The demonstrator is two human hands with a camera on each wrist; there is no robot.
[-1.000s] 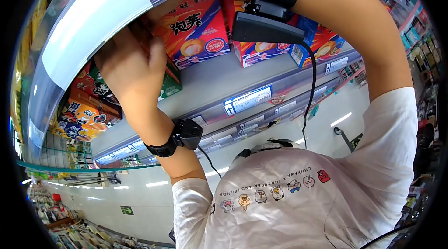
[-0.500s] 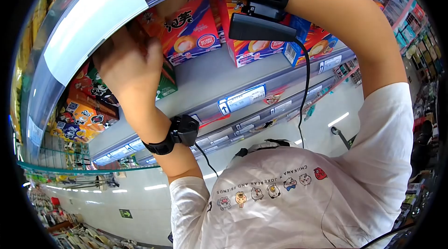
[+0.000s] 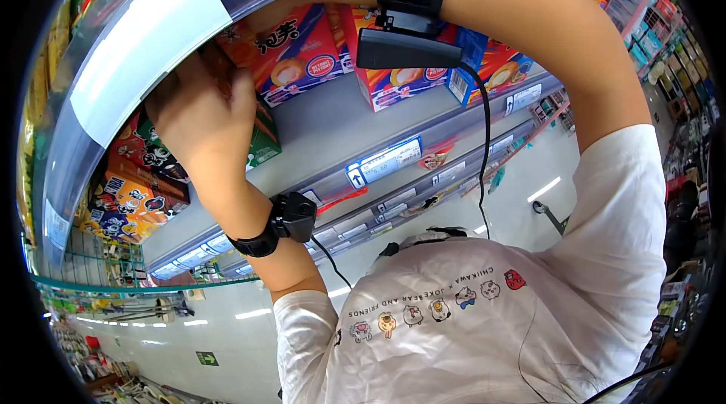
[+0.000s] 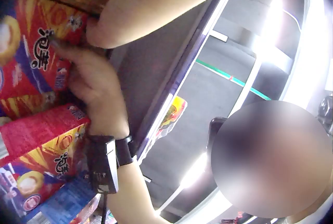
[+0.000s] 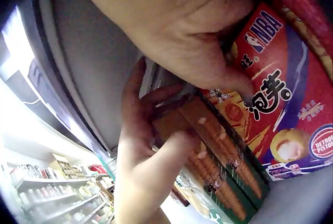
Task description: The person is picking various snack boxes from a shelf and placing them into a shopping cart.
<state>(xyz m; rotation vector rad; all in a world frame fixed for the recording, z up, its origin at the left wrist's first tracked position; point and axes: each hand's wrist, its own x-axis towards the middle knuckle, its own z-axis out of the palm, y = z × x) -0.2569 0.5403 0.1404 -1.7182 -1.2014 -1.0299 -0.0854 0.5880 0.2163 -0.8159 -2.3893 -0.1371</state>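
Note:
My left hand point(image 3: 203, 110) reaches under the upper shelf's front edge in the head view. In the right wrist view it grips brown-and-green snack boxes point(image 5: 229, 169) with rolled sticks printed on them, its thumb across the front. My right hand point(image 4: 96, 81) holds the upper part of a red-and-blue cream puff box point(image 3: 302, 60) with an NBA logo. Its thumb lies on the printed face point(image 5: 296, 109), while its other fingers are mostly hidden. In the head view the upper shelf edge covers that hand. The puff box stands tilted beside the brown-and-green boxes.
A second puff box point(image 3: 389, 82) and a blue-sided box point(image 3: 491, 63) stand to the right. Orange snack boxes point(image 3: 136, 200) are at the left. The upper shelf's clear front strip point(image 3: 98, 94) hangs over my hands. Price tags point(image 3: 384, 162) line the lower shelf edge.
My right arm has moved left, and the red puff box has shifted left with it, away from the second puff box. My left hand keeps its grip. The view has also turned slightly.

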